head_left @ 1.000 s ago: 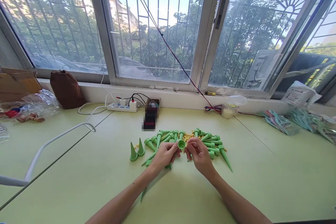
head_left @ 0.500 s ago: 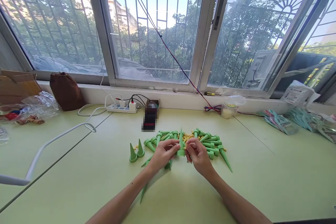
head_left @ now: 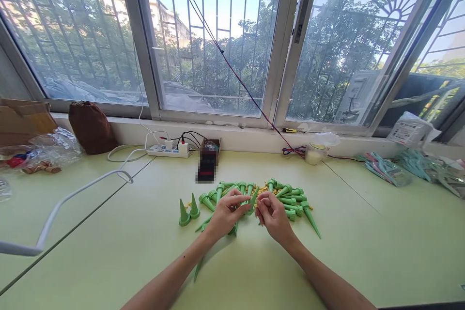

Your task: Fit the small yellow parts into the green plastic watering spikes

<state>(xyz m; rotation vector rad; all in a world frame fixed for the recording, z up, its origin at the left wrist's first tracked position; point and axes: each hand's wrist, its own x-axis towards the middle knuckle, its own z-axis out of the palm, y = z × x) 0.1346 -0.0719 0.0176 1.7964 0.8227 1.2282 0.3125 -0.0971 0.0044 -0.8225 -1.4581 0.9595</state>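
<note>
Between thumb and fingers, my left hand (head_left: 225, 213) grips a green plastic watering spike (head_left: 255, 196), its point tilted up and to the right. Close beside it, my right hand (head_left: 273, 213) pinches a small yellow piece (head_left: 255, 206) near the spike's lower end; whether they touch I cannot tell. More green spikes (head_left: 292, 199) lie in a loose pile behind and on both sides of the hands. Small yellow pieces (head_left: 262, 188) are heaped in the middle of it. Two spikes (head_left: 183, 215) stand upright to the left, points up. My left hand hides part of the pile.
A white tube-like arm (head_left: 65, 199) reaches over the pale green table (head_left: 109, 232) from the left. Along the window side are a brown bag (head_left: 90, 128), a power strip (head_left: 170, 153), a pixelated dark object (head_left: 207, 167), a jar (head_left: 315, 154) and bagged teal items (head_left: 387, 168).
The spike in my left hand has tipped from upright to a rightward lean. My right hand stays nearly where it was, with the yellow piece pinched.
</note>
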